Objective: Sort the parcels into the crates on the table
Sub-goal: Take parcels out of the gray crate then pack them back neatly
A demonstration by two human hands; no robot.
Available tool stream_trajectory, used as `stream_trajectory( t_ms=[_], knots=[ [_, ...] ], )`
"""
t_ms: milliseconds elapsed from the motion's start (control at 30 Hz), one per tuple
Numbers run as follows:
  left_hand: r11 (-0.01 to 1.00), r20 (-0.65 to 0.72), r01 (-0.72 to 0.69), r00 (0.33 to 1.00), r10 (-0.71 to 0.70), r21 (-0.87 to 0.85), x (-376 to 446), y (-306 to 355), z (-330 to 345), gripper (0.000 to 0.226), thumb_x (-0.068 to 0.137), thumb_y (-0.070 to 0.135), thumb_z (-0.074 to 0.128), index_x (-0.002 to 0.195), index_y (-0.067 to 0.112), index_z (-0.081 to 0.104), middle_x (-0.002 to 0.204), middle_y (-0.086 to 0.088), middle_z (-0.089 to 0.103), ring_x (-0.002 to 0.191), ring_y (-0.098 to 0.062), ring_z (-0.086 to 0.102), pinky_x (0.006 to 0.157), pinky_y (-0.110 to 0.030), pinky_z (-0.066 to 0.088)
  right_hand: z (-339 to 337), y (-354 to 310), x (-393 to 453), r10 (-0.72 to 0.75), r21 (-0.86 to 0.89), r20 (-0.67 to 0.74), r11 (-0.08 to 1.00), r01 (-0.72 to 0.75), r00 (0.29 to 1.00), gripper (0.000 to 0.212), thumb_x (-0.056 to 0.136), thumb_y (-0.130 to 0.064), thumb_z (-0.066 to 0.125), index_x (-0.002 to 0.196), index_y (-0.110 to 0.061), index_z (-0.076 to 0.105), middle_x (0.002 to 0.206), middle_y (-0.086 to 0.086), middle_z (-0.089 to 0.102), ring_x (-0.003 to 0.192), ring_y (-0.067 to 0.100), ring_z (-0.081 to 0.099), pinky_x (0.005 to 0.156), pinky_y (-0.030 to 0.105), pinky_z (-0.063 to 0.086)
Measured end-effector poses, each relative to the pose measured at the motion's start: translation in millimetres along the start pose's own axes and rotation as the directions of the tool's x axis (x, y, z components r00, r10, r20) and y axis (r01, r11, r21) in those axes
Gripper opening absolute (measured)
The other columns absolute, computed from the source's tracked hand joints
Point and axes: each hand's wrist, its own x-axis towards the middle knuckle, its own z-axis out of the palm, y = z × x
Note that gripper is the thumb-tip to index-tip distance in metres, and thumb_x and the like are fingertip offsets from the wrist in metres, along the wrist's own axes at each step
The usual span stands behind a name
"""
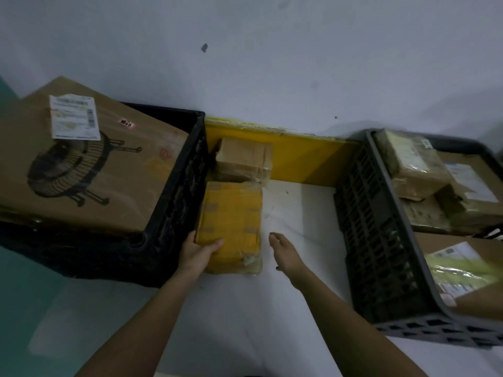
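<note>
A yellow taped parcel (231, 221) lies on the white table (299, 213) between two crates. My left hand (197, 254) grips its near left corner, thumb on top. My right hand (284, 251) hovers just right of the parcel with fingers apart, holding nothing. Behind the yellow parcel sits a small brown cardboard parcel (245, 159). The black crate (174, 202) on the left holds a large cardboard box (89, 164) printed with a fan drawing. The grey crate (381, 227) on the right holds several wrapped brown parcels (416, 164).
A yellow board (304, 159) stands against the white wall behind the table. A labelled brown box (462, 268) lies in the near part of the grey crate. Teal floor shows at the far left.
</note>
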Motion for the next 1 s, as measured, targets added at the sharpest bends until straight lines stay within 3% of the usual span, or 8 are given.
stream_trajectory(
  t_ms=[100, 200, 300, 433, 600, 800, 900, 1000],
  knots=[
    [0.980, 0.090, 0.040, 0.996, -0.023, -0.196, -3, -1, -3, 0.090, 0.067, 0.047, 0.085, 0.144, 0.025, 0.044, 0.137, -0.004, 0.056, 0.114, -0.031, 0.058, 0.090, -0.050, 0.055, -15, 6, -3, 0.147, 0.135, -0.053, 0.981, -0.139, 0.988, 0.062, 0.100, -0.058, 0.039, 0.149, -0.021, 0.034, 0.150, 0.007, 0.041, 0.131, 0.029, 0.045, 0.103, 0.050, 0.045],
    [0.892, 0.234, 0.149, 0.971, -0.051, -0.426, -8, 8, 0, 0.085, 0.064, 0.046, 0.083, 0.140, 0.027, 0.050, 0.134, -0.004, 0.058, 0.110, -0.032, 0.061, 0.081, -0.057, 0.058, -28, 5, -12, 0.165, 0.336, 0.097, 0.923, -0.189, 0.981, 0.068, 0.089, -0.072, 0.046, 0.144, -0.033, 0.036, 0.140, -0.001, 0.045, 0.129, 0.030, 0.046, 0.098, 0.056, 0.049],
    [0.869, 0.378, 0.218, 0.925, -0.039, -0.445, -14, 19, 6, 0.071, 0.073, 0.040, 0.079, 0.137, 0.026, 0.052, 0.136, -0.007, 0.058, 0.115, -0.035, 0.060, 0.079, -0.057, 0.058, -37, 0, -15, 0.052, 0.582, 0.247, 0.790, -0.191, 0.968, 0.061, 0.086, -0.069, 0.057, 0.137, -0.039, 0.044, 0.135, 0.002, 0.060, 0.125, 0.031, 0.056, 0.093, 0.063, 0.051],
    [0.906, 0.478, 0.249, 0.876, -0.059, -0.343, -28, 35, 8, 0.072, 0.079, 0.044, 0.074, 0.143, 0.025, 0.047, 0.139, -0.009, 0.055, 0.120, -0.035, 0.057, 0.083, -0.054, 0.057, -46, -9, -23, -0.033, 0.645, 0.252, 0.751, -0.143, 0.967, 0.046, 0.091, -0.059, 0.058, 0.132, -0.038, 0.050, 0.125, 0.004, 0.069, 0.114, 0.031, 0.066, 0.090, 0.064, 0.052],
    [0.981, 0.237, -0.193, 0.952, 0.193, -0.022, -46, 67, 16, 0.070, 0.091, 0.040, 0.067, 0.151, 0.037, 0.031, 0.139, 0.008, 0.042, 0.129, -0.019, 0.045, 0.095, -0.035, 0.042, -75, -9, -34, -0.059, 0.663, 0.169, 0.746, -0.070, 0.984, 0.035, 0.103, -0.042, 0.045, 0.134, -0.028, 0.051, 0.122, 0.008, 0.070, 0.110, 0.033, 0.068, 0.088, 0.062, 0.054],
    [0.896, 0.178, -0.436, 0.879, 0.443, -0.081, -103, 104, 52, 0.036, 0.094, 0.038, 0.062, 0.128, 0.045, 0.052, 0.126, 0.009, 0.055, 0.118, -0.013, 0.056, 0.081, -0.026, 0.051, -102, -28, -71, -0.186, 0.506, 0.002, 0.848, 0.159, 0.983, 0.030, 0.104, -0.038, 0.046, 0.134, -0.037, 0.051, 0.123, -0.001, 0.067, 0.103, 0.021, 0.070, 0.071, 0.039, 0.059],
    [0.870, 0.151, -0.488, 0.857, 0.492, -0.070, -144, 114, 78, 0.063, 0.078, 0.056, 0.073, 0.135, 0.044, 0.049, 0.137, 0.001, 0.043, 0.118, -0.017, 0.055, 0.083, -0.027, 0.053, -113, -39, -94, -0.365, 0.438, -0.102, 0.819, 0.371, 0.925, 0.033, 0.103, -0.032, 0.049, 0.135, -0.039, 0.051, 0.128, -0.001, 0.064, 0.107, 0.015, 0.068, 0.081, 0.037, 0.059],
    [0.878, -0.076, -0.460, 0.879, 0.471, 0.129, -184, 116, 101, 0.112, 0.070, 0.064, 0.076, 0.157, 0.029, 0.014, 0.151, -0.003, 0.022, 0.132, -0.028, 0.040, 0.096, -0.040, 0.046, -119, -44, -122, -0.565, 0.221, -0.164, 0.778, 0.588, 0.809, 0.049, 0.104, -0.029, 0.049, 0.151, -0.032, 0.037, 0.138, -0.001, 0.056, 0.124, 0.015, 0.057, 0.101, 0.039, 0.050]
  ],
)
